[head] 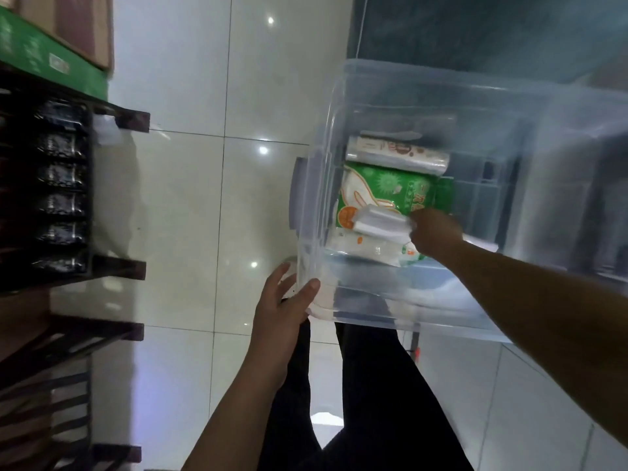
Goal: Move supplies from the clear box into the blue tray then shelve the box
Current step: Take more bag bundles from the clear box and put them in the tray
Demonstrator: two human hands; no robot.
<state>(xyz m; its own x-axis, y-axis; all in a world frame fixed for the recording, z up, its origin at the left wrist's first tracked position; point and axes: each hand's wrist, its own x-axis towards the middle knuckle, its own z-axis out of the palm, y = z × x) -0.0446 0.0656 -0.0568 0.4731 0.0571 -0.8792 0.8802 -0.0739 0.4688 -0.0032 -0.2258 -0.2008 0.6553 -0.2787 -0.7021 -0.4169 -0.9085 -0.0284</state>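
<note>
Right hand (433, 234) inside clear box (373, 93), gripping pack (380, 226).

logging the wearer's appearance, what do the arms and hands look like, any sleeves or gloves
Both forearms are bare as far as the frame shows: no sleeves visible. The left hand and right hand wear no gloves, and no rings, watch or bands are visible. Dark trousers show below.

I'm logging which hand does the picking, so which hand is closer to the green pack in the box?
Right. The right hand is inside the clear box, touching the green pack. The left hand is outside, holding the box's near corner.
</note>
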